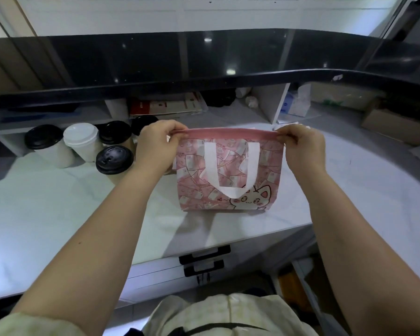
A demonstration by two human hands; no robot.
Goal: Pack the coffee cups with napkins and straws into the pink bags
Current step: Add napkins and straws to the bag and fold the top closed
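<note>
A pink bag (267, 170) with a cat print and a white handle stands upright on the white counter (58, 209). My left hand (155, 146) pinches the left end of its pink top rim. My right hand (303, 146) pinches the right end, and the rim is stretched flat between them. Left of the bag stand several lidded coffee cups: a black-lidded one (44, 139) farthest left, a white-lidded one (81, 137) beside it, and another black-lidded one (114, 160) nearest my left wrist. No napkins or straws can be made out.
A black raised ledge (204, 59) runs across the back, with shelves beneath holding boxes (165, 106) and a tissue pack (297, 103). A cardboard box (395, 122) sits at the far right. Drawers with black handles (204, 255) lie below the counter's front edge.
</note>
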